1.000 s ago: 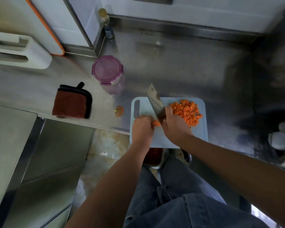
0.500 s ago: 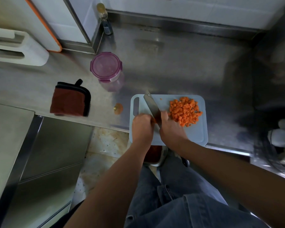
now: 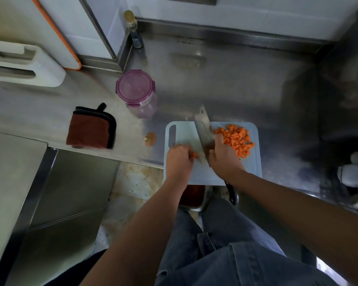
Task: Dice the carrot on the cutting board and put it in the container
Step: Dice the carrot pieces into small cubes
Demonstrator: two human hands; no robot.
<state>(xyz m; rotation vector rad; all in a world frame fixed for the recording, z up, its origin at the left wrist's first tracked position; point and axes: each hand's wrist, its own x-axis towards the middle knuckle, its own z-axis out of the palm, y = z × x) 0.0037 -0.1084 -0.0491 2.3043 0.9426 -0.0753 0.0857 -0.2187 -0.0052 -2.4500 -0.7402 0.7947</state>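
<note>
Left hand (image 3: pixel 179 159) fingers curled, pinching a small orange carrot stub (image 3: pixel 194 155) on the pale blue plastic cutting board (image 3: pixel 183 132), right hand (image 3: pixel 223 156) wrapped around a steel cleaver (image 3: pixel 204 129), blade raised at 12 o'clock, heap of diced carrot (image 3: pixel 237 139) at 2 o'clock, lidded purple round plastic container (image 3: pixel 135 87) at 10 o'clock on the steel counter (image 3: pixel 225 85)

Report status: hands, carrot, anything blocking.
Right hand gripping cleaver; left hand pinning last carrot piece. Diced carrot heaped on cutting board. Container lidded.

orange carrot dice (image 3: pixel 237 139), pale blue cutting board (image 3: pixel 184 131)
</note>
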